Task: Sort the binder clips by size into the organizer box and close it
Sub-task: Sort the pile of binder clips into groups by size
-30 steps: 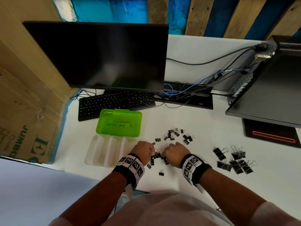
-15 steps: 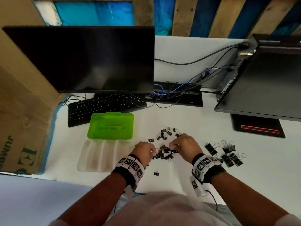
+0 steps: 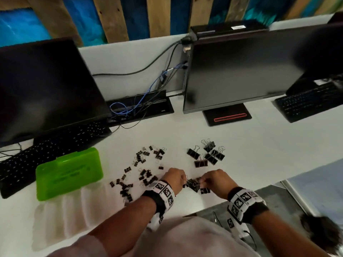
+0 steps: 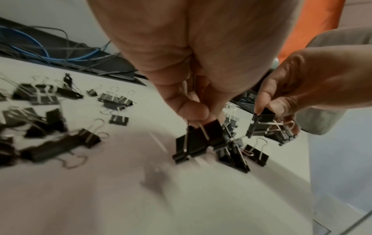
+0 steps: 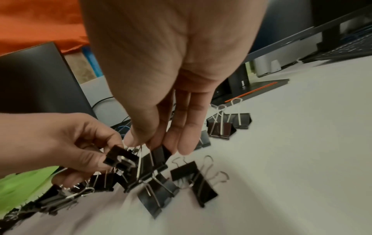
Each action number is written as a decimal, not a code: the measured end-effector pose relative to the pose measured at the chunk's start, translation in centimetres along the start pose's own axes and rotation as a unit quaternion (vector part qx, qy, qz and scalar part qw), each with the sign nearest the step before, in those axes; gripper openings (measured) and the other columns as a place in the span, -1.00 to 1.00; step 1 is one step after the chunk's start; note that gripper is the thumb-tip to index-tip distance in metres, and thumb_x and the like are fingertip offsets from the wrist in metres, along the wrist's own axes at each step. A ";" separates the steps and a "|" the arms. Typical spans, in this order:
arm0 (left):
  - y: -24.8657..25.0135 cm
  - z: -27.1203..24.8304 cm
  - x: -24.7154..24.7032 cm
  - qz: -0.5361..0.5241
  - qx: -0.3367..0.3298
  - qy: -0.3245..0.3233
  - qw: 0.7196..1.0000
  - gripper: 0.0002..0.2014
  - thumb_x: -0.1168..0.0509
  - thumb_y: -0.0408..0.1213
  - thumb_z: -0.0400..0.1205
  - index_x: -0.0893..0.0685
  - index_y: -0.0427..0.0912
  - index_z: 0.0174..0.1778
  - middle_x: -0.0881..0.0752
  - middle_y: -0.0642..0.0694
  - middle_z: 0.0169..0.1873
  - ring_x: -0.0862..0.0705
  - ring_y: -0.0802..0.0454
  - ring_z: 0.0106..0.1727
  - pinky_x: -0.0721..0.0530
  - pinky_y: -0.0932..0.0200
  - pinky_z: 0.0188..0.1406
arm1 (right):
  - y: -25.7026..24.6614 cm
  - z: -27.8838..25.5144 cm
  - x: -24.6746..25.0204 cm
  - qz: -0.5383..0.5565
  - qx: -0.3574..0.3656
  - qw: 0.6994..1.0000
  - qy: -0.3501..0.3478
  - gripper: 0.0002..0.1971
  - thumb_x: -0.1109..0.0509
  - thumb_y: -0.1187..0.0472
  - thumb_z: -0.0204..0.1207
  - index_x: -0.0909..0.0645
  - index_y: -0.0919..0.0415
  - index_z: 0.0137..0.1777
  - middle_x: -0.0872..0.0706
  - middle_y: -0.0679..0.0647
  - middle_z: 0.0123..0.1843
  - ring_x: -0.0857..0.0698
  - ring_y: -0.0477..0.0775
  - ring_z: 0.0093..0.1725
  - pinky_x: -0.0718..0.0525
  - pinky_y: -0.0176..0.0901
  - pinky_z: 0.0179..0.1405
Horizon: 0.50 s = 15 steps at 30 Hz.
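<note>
Black binder clips lie in groups on the white desk: small clips (image 3: 143, 157) behind my left hand, more small ones (image 3: 125, 188) by the tray, and large clips (image 3: 207, 154) at the back right. My left hand (image 3: 182, 180) pinches a mid-size clip (image 4: 193, 143) by its wire handle. Close beside it, my right hand (image 3: 203, 180) pinches another clip (image 5: 157, 159) by its handles. More mid-size clips (image 3: 196, 186) lie between and under both hands. The organizer box stands open at the left, with its green lid (image 3: 68, 173) behind its clear ribbed tray (image 3: 74, 210).
A dark monitor (image 3: 42, 86) and keyboard (image 3: 46, 154) stand behind the box. A second monitor (image 3: 241, 71) with its base (image 3: 227, 115) is at the back right, and cables (image 3: 130, 106) run between them. The desk's front edge (image 3: 259, 186) lies just right of my right hand.
The view has swung to the right. Both hands have shifted right, away from the tray, and the right hand has drawn back beside the left. Each now pinches a clip.
</note>
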<state>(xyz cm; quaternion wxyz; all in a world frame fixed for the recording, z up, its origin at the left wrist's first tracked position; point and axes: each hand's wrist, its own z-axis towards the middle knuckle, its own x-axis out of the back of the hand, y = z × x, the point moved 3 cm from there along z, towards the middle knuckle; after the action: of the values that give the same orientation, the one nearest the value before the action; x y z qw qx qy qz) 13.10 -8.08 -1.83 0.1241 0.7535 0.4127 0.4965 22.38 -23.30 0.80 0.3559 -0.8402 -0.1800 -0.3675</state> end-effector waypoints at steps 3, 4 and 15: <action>0.9 0.5 -1.0 0.007 -0.014 -0.014 1.000 -0.78 -0.16 -0.49 0.55 -0.70 -0.19 -0.15 -0.72 -0.17 0.01 -0.71 -0.13 -0.01 -0.72 0.09 0.01 | 1.3 -0.6 -1.2 -0.029 -0.003 0.999 -0.036 -0.90 -0.41 0.16 0.51 -0.74 -0.04 -0.08 -0.81 -0.10 -0.03 -0.72 -0.10 -0.03 -0.63 -0.26 0.06; 1.0 0.7 -1.2 0.006 -0.019 -0.015 1.000 -0.78 -0.16 -0.49 0.55 -0.69 -0.18 -0.15 -0.72 -0.17 0.00 -0.71 -0.13 0.00 -0.72 0.06 0.04 | 1.5 -0.7 -1.4 -0.030 -0.006 0.999 -0.035 -0.89 -0.39 0.19 0.51 -0.73 -0.03 -0.08 -0.81 -0.10 -0.03 -0.72 -0.08 -0.04 -0.62 -0.27 0.04; 1.4 0.6 -1.6 -0.079 -0.082 -0.044 0.993 -0.55 -0.03 -0.59 0.58 -0.51 -0.14 0.32 -0.66 -0.19 0.09 -0.64 -0.01 0.06 -0.65 0.13 0.17 | 2.3 0.1 -1.0 0.005 0.035 0.999 0.013 -0.81 -0.34 0.34 0.51 -0.74 0.09 -0.02 -0.78 0.03 -0.02 -0.72 0.02 -0.05 -0.66 -0.18 0.02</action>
<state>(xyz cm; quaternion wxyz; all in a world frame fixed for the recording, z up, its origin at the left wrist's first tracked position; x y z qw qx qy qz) 14.06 -10.05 -2.30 0.2423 0.7270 0.4231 0.4835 23.02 -24.82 -1.08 0.3891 -0.8233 -0.1839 -0.3700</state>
